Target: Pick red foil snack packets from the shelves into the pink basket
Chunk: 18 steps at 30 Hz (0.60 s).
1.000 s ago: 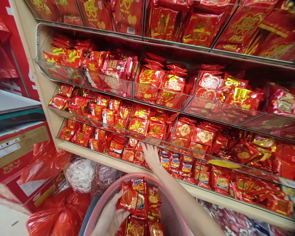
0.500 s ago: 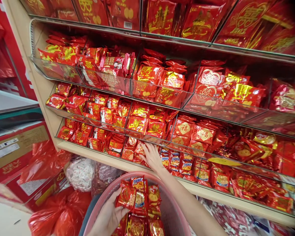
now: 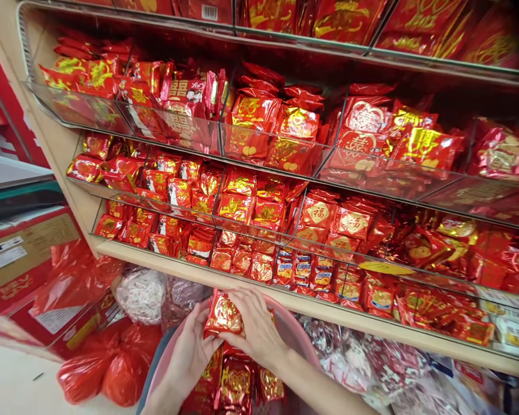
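Observation:
Above the pink basket point(image 3: 308, 341), both hands meet on a small red-and-gold snack packet point(image 3: 221, 313). My left hand point(image 3: 189, 349) closes round its left side, thumb below. Over its right part lies my right hand point(image 3: 256, 327), fingers bent across the top and thumb at the lower edge. Whether other packets sit beneath this one in the left hand is hidden. Below the hands, more red packets point(image 3: 236, 381) with gold print lie in rows in the basket.
Tiered shelves with clear fronts point(image 3: 268, 138) hold red wrapped packets in compartments. The pale lowest shelf edge point(image 3: 259, 294) runs just beyond the basket. To the left are red plastic bags point(image 3: 127, 369) and a cardboard box point(image 3: 26, 253). Clear bags point(image 3: 372, 363) lie under the shelf at right.
My right hand has come back from the bottom shelf to my left hand above the basket. A red-and-gold packet now lies between both hands. The view has shifted slightly.

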Each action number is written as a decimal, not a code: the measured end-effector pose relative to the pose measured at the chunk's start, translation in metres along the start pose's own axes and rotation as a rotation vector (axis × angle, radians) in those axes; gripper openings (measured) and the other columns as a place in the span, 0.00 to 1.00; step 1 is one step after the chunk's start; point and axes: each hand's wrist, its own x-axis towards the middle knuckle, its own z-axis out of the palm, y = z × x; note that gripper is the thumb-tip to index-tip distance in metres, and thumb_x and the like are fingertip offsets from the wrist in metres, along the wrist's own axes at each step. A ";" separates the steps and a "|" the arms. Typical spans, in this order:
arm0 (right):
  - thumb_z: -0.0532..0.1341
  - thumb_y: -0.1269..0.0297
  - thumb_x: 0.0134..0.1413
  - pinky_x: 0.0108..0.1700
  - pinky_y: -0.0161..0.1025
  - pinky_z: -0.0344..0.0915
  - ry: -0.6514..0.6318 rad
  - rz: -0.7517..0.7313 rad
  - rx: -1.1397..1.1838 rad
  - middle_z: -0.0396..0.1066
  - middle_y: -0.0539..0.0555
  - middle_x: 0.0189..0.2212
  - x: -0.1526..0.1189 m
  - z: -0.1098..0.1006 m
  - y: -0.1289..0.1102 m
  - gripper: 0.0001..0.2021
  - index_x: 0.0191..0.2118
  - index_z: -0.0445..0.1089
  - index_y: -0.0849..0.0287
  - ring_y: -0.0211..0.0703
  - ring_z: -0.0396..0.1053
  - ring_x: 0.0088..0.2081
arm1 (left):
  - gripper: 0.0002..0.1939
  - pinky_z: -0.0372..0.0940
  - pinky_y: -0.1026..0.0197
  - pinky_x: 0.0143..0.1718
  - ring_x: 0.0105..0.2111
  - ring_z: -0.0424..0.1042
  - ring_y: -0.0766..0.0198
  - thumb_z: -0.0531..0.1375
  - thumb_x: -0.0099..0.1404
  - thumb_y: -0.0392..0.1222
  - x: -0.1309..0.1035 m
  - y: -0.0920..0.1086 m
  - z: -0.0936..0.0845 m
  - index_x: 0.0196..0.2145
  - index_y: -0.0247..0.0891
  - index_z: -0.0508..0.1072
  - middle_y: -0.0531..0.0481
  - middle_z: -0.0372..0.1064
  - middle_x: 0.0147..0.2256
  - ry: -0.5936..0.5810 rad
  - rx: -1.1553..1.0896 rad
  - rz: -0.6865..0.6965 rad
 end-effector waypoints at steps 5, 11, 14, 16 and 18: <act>0.56 0.50 0.55 0.63 0.54 0.50 -0.055 -0.007 0.024 0.63 0.60 0.55 -0.004 0.007 -0.002 0.32 0.60 0.49 0.60 0.49 0.56 0.59 | 0.17 0.71 0.63 0.31 0.35 0.74 0.62 0.53 0.66 0.47 -0.009 0.001 0.002 0.49 0.39 0.70 0.45 0.70 0.48 -0.042 -0.008 0.012; 0.57 0.50 0.54 0.64 0.58 0.45 -0.153 -0.004 0.109 0.62 0.59 0.56 -0.006 0.009 -0.005 0.34 0.63 0.44 0.56 0.51 0.54 0.60 | 0.17 0.72 0.63 0.37 0.39 0.75 0.59 0.65 0.57 0.37 -0.012 -0.002 -0.003 0.45 0.37 0.73 0.45 0.73 0.44 -0.041 0.061 0.057; 0.60 0.48 0.50 0.63 0.58 0.47 -0.162 0.035 0.241 0.60 0.59 0.57 0.001 0.007 -0.007 0.37 0.62 0.47 0.55 0.53 0.54 0.60 | 0.15 0.73 0.60 0.38 0.38 0.76 0.57 0.65 0.57 0.36 -0.010 -0.002 -0.008 0.43 0.34 0.73 0.43 0.75 0.42 0.006 0.063 0.089; 0.59 0.50 0.52 0.62 0.53 0.50 -0.052 0.170 0.365 0.59 0.58 0.58 0.014 0.010 -0.002 0.32 0.60 0.50 0.53 0.50 0.54 0.59 | 0.15 0.73 0.58 0.39 0.39 0.76 0.55 0.63 0.58 0.36 -0.009 -0.001 -0.011 0.45 0.33 0.73 0.41 0.75 0.42 0.018 0.058 0.083; 0.57 0.54 0.55 0.60 0.49 0.54 0.142 0.401 0.493 0.61 0.57 0.56 0.036 0.018 0.011 0.26 0.58 0.55 0.53 0.47 0.57 0.58 | 0.17 0.73 0.56 0.41 0.40 0.76 0.54 0.62 0.60 0.37 -0.009 0.000 -0.015 0.47 0.32 0.72 0.40 0.75 0.42 0.016 0.063 0.060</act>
